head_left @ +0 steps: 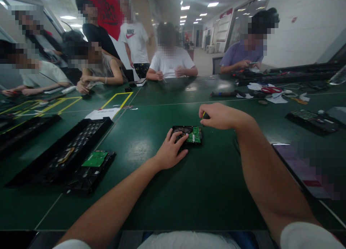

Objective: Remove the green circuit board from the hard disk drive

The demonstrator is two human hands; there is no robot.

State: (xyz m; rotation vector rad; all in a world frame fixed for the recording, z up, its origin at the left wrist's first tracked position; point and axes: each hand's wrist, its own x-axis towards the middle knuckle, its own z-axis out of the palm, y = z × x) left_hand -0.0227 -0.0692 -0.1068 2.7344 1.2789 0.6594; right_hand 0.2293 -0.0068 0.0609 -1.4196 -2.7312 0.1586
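In the head view a hard drive (195,135) with a green circuit board lies flat on the green table. Spread over its left half is my left hand (173,149), fingertips resting on the drive and the thumb lying along its near side. Just past the drive's right end, slightly above the table, is my right hand (218,115). Its fingers are closed round a screwdriver (205,115), of which a short black-and-yellow part shows. The screwdriver's tip is close to the drive's far right corner; whether it touches I cannot tell.
On the left stand a long black tray (35,162) and another drive with a green board (94,158). To the right lie a phone (302,169), another dark drive (310,121), red scissors (271,90) and paper scraps. Several people sit or stand across the table.
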